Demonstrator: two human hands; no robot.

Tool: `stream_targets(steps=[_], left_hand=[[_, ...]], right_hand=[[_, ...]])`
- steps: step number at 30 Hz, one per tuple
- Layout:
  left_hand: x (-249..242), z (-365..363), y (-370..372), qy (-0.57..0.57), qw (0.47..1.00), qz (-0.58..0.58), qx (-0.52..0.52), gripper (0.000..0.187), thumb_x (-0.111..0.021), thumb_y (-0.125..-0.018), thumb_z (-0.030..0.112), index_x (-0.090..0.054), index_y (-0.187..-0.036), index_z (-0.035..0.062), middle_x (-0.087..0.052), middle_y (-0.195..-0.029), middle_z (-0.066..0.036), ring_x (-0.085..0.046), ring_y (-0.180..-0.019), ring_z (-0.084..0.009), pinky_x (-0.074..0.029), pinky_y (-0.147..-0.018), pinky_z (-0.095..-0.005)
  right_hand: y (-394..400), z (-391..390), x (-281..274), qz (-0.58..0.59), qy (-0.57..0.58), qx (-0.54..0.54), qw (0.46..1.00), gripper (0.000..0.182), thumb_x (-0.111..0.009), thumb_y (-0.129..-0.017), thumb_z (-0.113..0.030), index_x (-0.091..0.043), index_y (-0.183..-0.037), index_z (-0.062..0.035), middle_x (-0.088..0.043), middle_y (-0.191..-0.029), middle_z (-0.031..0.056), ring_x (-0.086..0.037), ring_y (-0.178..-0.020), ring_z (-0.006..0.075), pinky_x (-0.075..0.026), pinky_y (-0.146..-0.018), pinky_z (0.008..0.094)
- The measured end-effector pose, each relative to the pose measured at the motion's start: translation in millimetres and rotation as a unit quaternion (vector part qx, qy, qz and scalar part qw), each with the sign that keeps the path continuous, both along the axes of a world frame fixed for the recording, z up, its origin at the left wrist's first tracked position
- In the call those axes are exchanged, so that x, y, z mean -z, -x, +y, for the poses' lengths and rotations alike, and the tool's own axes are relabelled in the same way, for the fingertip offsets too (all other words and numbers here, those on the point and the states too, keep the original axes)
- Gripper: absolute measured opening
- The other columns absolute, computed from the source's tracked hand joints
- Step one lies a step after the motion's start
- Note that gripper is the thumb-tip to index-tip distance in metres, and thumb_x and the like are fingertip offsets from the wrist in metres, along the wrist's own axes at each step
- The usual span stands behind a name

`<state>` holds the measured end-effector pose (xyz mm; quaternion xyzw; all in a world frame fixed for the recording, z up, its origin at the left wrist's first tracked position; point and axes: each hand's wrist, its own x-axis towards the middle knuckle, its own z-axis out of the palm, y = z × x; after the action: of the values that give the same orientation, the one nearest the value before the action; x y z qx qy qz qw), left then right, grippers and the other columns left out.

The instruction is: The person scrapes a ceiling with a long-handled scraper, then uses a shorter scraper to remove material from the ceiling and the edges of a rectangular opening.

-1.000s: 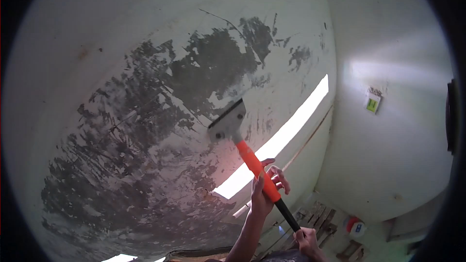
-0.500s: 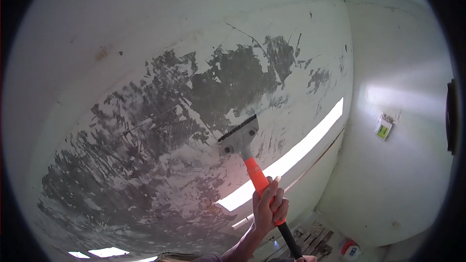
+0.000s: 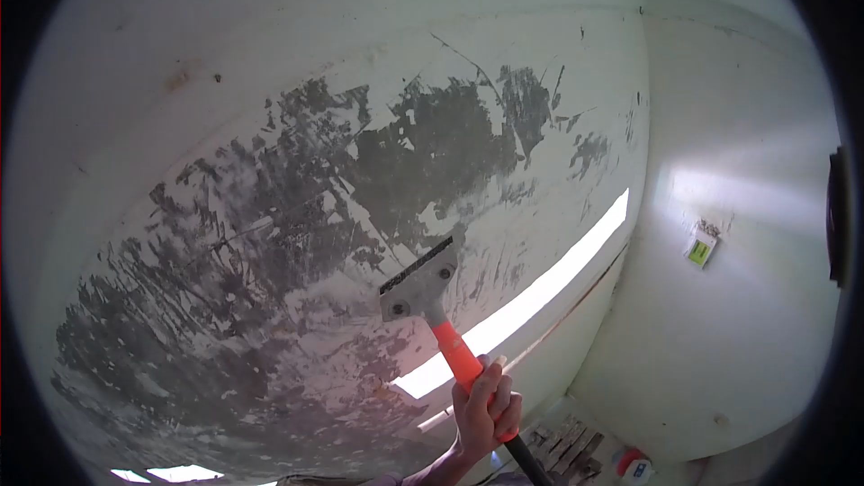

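Note:
My left hand (image 3: pixel 486 405) grips a long-handled scraper (image 3: pixel 461 356) by its orange section, fingers wrapped round it. Below the hand, the black lower handle (image 3: pixel 526 461) runs out at the bottom edge. The scraper's wide metal head (image 3: pixel 418 286), with two bolts and a dark blade edge, points up and left and overlaps the white surface (image 3: pixel 558 207) in this view. Large dark grey patches (image 3: pixel 427 144) show on that surface where the white coating is gone, with ragged edges and streaks. My right hand is out of view.
A long bright strip (image 3: pixel 531 306) runs beside the scraper. On the adjoining wall (image 3: pixel 720 333) at right is a small white and green box (image 3: pixel 700 246). Low down lie wooden slats (image 3: pixel 562 445) and a red and white container (image 3: pixel 635 466). Bright openings (image 3: pixel 184 473) show at lower left.
The scraper and my left hand have moved down and left, away from the big grey patch. My right hand, at the bottom edge on the handle before, has left the view.

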<state>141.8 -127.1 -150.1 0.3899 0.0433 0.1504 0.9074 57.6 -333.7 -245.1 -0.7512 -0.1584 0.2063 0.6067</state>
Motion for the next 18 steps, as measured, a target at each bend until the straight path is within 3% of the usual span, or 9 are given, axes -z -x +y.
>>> stream_targets(steps=[5,8,12,13,15,16,18], left_hand=[[-16.7,-3.1,-8.7,0.012,1.0,0.002,0.007,0.013,-0.047,-0.097,0.012,-0.042,-0.085,0.0102,-0.03,-0.049,0.004,-0.026,-0.03,-0.0074,-0.022,-0.028,-0.0236],[-18.7,-0.1,7.5,0.006,1.0,0.017,-0.003,0.019,-0.05,-0.097,0.017,-0.04,-0.082,0.0103,-0.03,-0.049,0.003,-0.026,-0.029,-0.0085,-0.023,-0.029,-0.0256],[-17.4,1.2,-8.8,0.002,1.0,0.006,-0.003,0.013,-0.047,-0.097,0.015,-0.043,-0.087,0.0089,-0.03,-0.048,0.004,-0.025,-0.028,-0.0083,-0.023,-0.028,-0.0251],[-13.7,1.3,1.0,0.004,1.0,0.003,-0.003,0.013,-0.047,-0.097,0.015,-0.043,-0.087,0.0089,-0.03,-0.048,0.004,-0.025,-0.028,-0.0083,-0.023,-0.028,-0.0251],[-6.7,4.7,16.0,-0.027,0.999,0.014,-0.019,0.014,-0.043,-0.099,0.016,-0.043,-0.085,0.0131,-0.03,-0.048,0.003,-0.024,-0.027,-0.0096,-0.02,-0.025,-0.0266],[-6.0,5.8,12.8,-0.001,1.0,0.018,-0.001,0.017,-0.044,-0.099,0.017,-0.041,-0.083,0.0138,-0.03,-0.048,0.004,-0.023,-0.027,-0.01,-0.021,-0.025,-0.0268],[-12.1,5.3,-3.4,-0.014,1.0,-0.004,0.01,0.017,-0.044,-0.099,0.017,-0.041,-0.082,0.0149,-0.029,-0.048,0.004,-0.024,-0.028,-0.01,-0.021,-0.025,-0.0267]], right_hand=[[2.2,2.9,10.6,0.118,-0.045,0.032,0.991,0.038,-0.046,-0.093,-0.025,-0.047,-0.061,-0.0053,-0.043,-0.051,0.0004,-0.039,-0.047,0.0109,-0.03,-0.043,0.0314],[-0.6,6.4,12.6,-0.004,-0.022,0.003,1.0,0.04,-0.046,-0.095,-0.027,-0.046,-0.06,-0.0083,-0.042,-0.051,-0.0031,-0.037,-0.047,0.0095,-0.03,-0.043,0.029],[6.7,8.4,25.5,0.148,-0.079,0.041,0.985,0.041,-0.052,-0.092,-0.028,-0.044,-0.059,-0.0058,-0.041,-0.051,0.0011,-0.037,-0.048,0.0115,-0.027,-0.044,0.0327],[12.8,5.9,20.9,0.146,-0.077,0.041,0.985,0.041,-0.052,-0.092,-0.028,-0.044,-0.059,-0.0058,-0.041,-0.051,0.0011,-0.037,-0.048,0.0115,-0.027,-0.044,0.0327],[20.3,5.1,11.7,0.03,-0.036,0.018,0.999,0.041,-0.05,-0.093,-0.026,-0.04,-0.058,-0.0069,-0.036,-0.05,0.0009,-0.033,-0.047,0.0106,-0.025,-0.043,0.0315],[18.4,2.3,47.8,-0.068,-0.048,0.002,0.997,0.041,-0.049,-0.093,-0.024,-0.037,-0.057,-0.0075,-0.034,-0.049,0.0008,-0.032,-0.046,0.0098,-0.024,-0.042,0.0299],[7.8,7.6,32.5,0.028,-0.049,0.03,0.998,0.037,-0.048,-0.09,-0.019,-0.036,-0.058,-0.0066,-0.035,-0.049,0.0018,-0.032,-0.044,0.0107,-0.024,-0.041,0.0307]])
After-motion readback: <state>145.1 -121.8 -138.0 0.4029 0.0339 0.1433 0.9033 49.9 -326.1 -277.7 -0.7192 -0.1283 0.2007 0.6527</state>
